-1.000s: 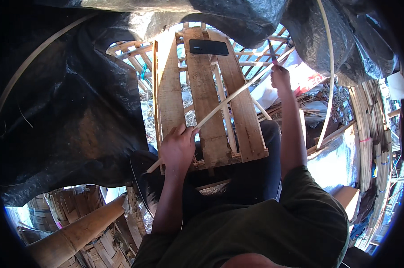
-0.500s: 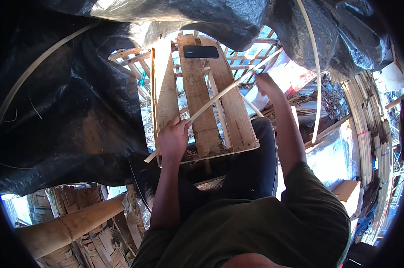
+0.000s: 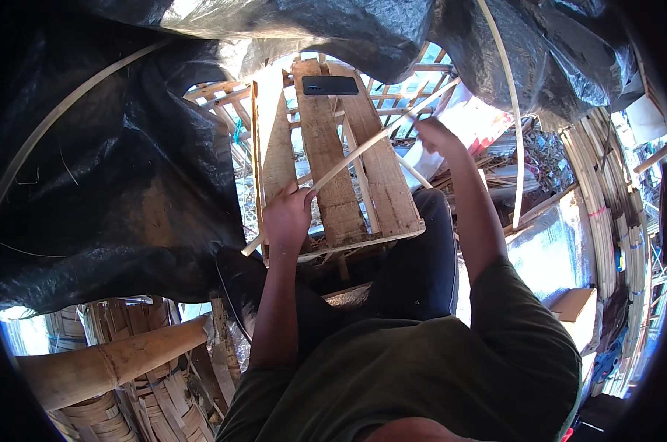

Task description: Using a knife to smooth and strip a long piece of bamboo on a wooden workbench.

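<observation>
A long, pale wooden or bamboo strip (image 3: pixel 359 152) slants across a small slatted wooden table (image 3: pixel 332 206), its lower end past the table's left edge. My left hand (image 3: pixel 288 216) is closed round the strip close to that lower end. Over the table's right side, my right hand (image 3: pixel 435 137) is curled, just below the strip's far end. A blurred, thin shape shows at its fingertips, too smeared to name; whether the hand touches the strip cannot be told. A dark phone (image 3: pixel 330 85) lies flat across the planks at the table's far end.
Black plastic sheeting (image 3: pixel 112 162) hangs at the left and overhead. A thick bamboo pole (image 3: pixel 112 365) and woven baskets (image 3: pixel 164 412) stand lower left. Bundled strips (image 3: pixel 595 199) rise at the right, near a cardboard box (image 3: pixel 573 306). A thin curved rod (image 3: pixel 514 110) hangs in front.
My right hand has shifted slightly left and down, and a blurred thin shape now shows by its fingers. My left hand keeps its hold on the strip. The camera view has moved slightly.
</observation>
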Motion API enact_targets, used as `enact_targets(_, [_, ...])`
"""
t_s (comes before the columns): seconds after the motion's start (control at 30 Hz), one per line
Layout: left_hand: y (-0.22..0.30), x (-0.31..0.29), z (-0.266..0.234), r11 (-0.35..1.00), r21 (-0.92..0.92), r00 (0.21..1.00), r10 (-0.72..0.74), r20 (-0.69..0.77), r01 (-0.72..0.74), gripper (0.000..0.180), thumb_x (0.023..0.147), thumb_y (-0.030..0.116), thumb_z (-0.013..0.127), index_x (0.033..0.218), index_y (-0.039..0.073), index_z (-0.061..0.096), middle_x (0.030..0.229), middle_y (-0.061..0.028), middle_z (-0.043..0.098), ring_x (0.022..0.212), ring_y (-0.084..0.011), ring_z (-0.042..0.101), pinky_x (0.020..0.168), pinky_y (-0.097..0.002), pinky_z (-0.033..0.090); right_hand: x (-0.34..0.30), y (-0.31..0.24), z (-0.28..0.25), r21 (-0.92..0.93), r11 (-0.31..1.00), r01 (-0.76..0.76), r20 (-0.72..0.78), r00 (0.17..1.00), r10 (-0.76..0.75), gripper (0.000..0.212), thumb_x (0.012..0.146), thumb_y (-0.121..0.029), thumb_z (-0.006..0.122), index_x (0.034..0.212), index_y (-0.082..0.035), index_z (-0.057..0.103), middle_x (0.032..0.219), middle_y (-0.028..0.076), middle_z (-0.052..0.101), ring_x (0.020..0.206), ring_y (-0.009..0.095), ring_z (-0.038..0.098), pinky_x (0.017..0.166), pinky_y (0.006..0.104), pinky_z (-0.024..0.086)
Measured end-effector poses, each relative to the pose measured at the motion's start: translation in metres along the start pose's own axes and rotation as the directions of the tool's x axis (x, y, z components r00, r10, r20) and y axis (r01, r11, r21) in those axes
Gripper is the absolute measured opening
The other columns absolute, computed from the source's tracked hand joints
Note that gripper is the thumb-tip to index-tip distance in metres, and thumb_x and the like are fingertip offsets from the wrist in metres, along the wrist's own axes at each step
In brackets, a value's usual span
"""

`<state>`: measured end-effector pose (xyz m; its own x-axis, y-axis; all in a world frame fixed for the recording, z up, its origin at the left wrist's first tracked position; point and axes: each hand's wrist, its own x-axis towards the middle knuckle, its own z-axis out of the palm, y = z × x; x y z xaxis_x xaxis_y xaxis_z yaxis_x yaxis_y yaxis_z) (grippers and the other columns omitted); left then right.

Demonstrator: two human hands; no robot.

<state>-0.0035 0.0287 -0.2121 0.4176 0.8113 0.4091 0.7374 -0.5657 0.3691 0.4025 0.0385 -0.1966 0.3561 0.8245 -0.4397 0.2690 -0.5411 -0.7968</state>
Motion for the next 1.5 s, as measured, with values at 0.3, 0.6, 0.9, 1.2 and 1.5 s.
enact_targets(0.3, [0.001, 0.002, 0.000, 1.000, -0.012, 1.000, -0.028, 0.006, 0.028, 0.021, 0.091, 0.032, 0.069, 0.084, 0.013, 0.073, 0.079, -0.0064, 0.060, 0.073, -0.0292, 0.065, 0.063, -0.0435, 0.050, -0.003, 0.006, -0.007, 0.251, 0.968, -0.004, -0.336, 0.938, 0.090, 0.031, 0.102, -0.029, 0.043, 0.079, -0.008, 0.050, 0.056, -0.005, 0.035, 0.038, 0.009, 0.030, 0.035, 0.0301, 0.025])
enact_targets(0.6, [0.002, 0.000, -0.004, 0.999, -0.023, 0.999, -0.031, 0.013, 0.031, 0.020, 0.091, 0.032, 0.068, 0.086, 0.013, 0.074, 0.080, -0.0059, 0.061, 0.075, -0.0290, 0.066, 0.064, -0.0440, 0.051, -0.015, 0.004, 0.018, 0.243, 0.967, 0.081, -0.357, 0.934, 0.012, 0.022, 0.101, -0.024, 0.041, 0.083, -0.011, 0.044, 0.059, -0.006, 0.032, 0.044, 0.007, 0.031, 0.038, 0.0256, 0.024])
enact_targets(0.9, [-0.008, -0.006, 0.000, 0.998, -0.003, 0.997, -0.065, 0.037, 0.065, 0.022, 0.092, 0.033, 0.068, 0.085, 0.014, 0.073, 0.081, -0.0062, 0.061, 0.075, -0.0290, 0.066, 0.063, -0.0439, 0.052, -0.031, -0.007, 0.069, 0.113, 0.990, -0.088, -0.121, 0.987, 0.102, 0.024, 0.099, -0.029, 0.048, 0.087, -0.008, 0.050, 0.063, -0.003, 0.044, 0.047, 0.008, 0.040, 0.040, 0.0276, 0.029])
enact_targets(1.2, [-0.011, -0.005, -0.002, 0.999, -0.008, 0.998, -0.052, 0.024, 0.053, 0.021, 0.091, 0.034, 0.068, 0.086, 0.014, 0.073, 0.080, -0.0052, 0.061, 0.075, -0.0275, 0.066, 0.064, -0.0424, 0.052, -0.004, 0.024, 0.070, 0.079, 0.975, -0.207, 0.314, 0.933, 0.173, 0.028, 0.104, -0.035, 0.040, 0.094, -0.011, 0.052, 0.061, -0.005, 0.039, 0.045, 0.007, 0.036, 0.040, 0.0253, 0.026])
enact_targets(1.5, [-0.008, -0.003, -0.002, 0.998, -0.014, 0.998, -0.061, 0.025, 0.061, 0.019, 0.090, 0.032, 0.069, 0.086, 0.014, 0.073, 0.081, -0.0047, 0.061, 0.076, -0.0264, 0.066, 0.064, -0.0417, 0.052, -0.040, -0.016, 0.061, 0.013, 0.992, -0.126, 0.056, 0.991, 0.125, 0.031, 0.102, -0.032, 0.042, 0.097, -0.005, 0.057, 0.057, -0.003, 0.038, 0.044, 0.009, 0.035, 0.039, 0.0279, 0.027])
